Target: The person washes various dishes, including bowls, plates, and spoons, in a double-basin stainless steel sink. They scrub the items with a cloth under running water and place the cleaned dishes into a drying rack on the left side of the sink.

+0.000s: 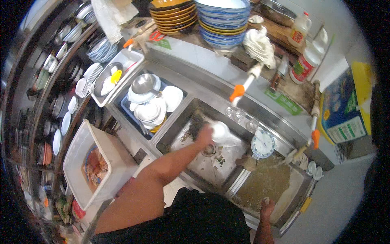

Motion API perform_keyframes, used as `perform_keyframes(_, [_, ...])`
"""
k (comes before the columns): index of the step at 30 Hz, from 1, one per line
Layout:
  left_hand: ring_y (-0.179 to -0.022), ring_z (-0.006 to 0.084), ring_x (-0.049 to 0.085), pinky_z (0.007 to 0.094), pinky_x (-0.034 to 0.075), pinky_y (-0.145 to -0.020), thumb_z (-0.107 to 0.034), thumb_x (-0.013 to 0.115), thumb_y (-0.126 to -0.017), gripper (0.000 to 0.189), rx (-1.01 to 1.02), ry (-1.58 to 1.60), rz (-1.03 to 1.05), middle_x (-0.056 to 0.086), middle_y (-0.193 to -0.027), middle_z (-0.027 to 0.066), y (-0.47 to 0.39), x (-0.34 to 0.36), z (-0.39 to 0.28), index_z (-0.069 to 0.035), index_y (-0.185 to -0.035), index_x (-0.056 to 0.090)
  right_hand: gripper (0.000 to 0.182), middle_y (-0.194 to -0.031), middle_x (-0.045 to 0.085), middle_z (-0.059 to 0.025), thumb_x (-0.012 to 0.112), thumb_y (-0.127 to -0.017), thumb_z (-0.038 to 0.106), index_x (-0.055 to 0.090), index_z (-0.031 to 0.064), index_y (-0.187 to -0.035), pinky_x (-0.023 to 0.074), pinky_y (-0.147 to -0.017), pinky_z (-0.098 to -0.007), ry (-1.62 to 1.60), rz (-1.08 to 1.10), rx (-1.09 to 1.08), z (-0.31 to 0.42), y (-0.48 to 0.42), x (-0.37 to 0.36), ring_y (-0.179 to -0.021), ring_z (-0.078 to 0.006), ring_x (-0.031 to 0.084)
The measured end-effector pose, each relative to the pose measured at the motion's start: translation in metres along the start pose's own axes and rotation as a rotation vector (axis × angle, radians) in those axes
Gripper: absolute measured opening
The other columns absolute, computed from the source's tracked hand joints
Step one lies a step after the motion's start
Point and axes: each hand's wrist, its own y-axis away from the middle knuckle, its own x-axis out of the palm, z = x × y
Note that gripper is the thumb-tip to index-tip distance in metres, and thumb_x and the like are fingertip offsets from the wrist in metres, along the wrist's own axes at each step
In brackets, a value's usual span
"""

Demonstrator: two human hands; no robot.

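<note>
My left hand [206, 134] reaches into the middle sink basin [234, 145] and grips the edge of a white bowl [220, 131], blurred. Dark food waste [195, 124] lies beside that hand, and green scraps [220, 160] are scattered near the drain [209, 149]. Over the front of the right basin, my right hand [267, 208] is beside murky brown water [265, 180]. Something small and pale shows at its fingers; whether it is held is unclear. A blue-patterned white plate [263, 144] rests at the back of the divider between these basins.
Bowls and a metal ladle [143, 84] fill the left basin. Orange-handled taps [237, 92] project over the sink. Stacked bowls [224, 24] and a knife [280, 73] sit on the ledge behind. At left stand a white waste bin [122, 161] and shelves of dishes.
</note>
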Motion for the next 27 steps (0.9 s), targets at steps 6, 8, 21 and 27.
perform_keyframes(6, [-0.061,0.0275,0.057,0.0339,0.049,-0.049,-0.021,0.052,-0.088,0.029,-1.138,1.269,-0.602,0.057,-0.083,0.0143,-0.003,-0.074,0.221,-0.003,-0.112,0.052,0.025,-0.084,0.061,-0.0128,0.066,-0.078,0.012,0.058,-0.0001,-0.099,0.0460,-0.069,-0.0360,-0.107,0.063,-0.062,0.020,0.008,0.007,-0.076,-0.0267,0.057])
perform_keyframes(8, [-0.073,0.0279,0.059,0.0349,0.051,-0.053,-0.020,0.053,-0.088,0.031,-1.198,1.265,-0.564,0.057,-0.091,0.0158,0.021,-0.085,0.290,-0.002,-0.114,0.052,0.025,-0.090,0.061,-0.0170,0.067,-0.077,0.012,0.060,-0.0006,-0.097,0.0445,-0.077,-0.0395,-0.043,0.094,-0.041,0.028,0.004,0.010,-0.084,-0.0314,0.057])
perform_keyframes(21, [-0.095,0.0313,0.060,0.0409,0.047,-0.082,-0.015,0.056,-0.080,0.029,-0.718,0.112,-0.592,0.064,-0.099,0.0181,0.013,-0.063,0.203,0.000,-0.103,0.063,0.032,-0.084,0.061,-0.0137,0.067,-0.079,0.013,0.057,0.0004,-0.106,0.0483,-0.060,-0.0379,-0.138,0.030,-0.081,-0.019,0.008,0.021,-0.072,-0.0254,0.061])
perform_keyframes(27, [-0.087,0.0305,0.061,0.0399,0.047,-0.082,-0.012,0.057,-0.081,0.036,-0.135,0.669,-0.072,0.059,-0.103,0.0143,0.032,-0.036,-0.057,-0.005,-0.116,0.055,0.037,-0.112,0.060,-0.0208,0.067,-0.080,0.014,0.057,-0.0002,-0.113,0.0424,-0.089,-0.0428,-0.233,-0.165,0.226,-0.048,0.032,-0.019,-0.103,-0.0349,0.057])
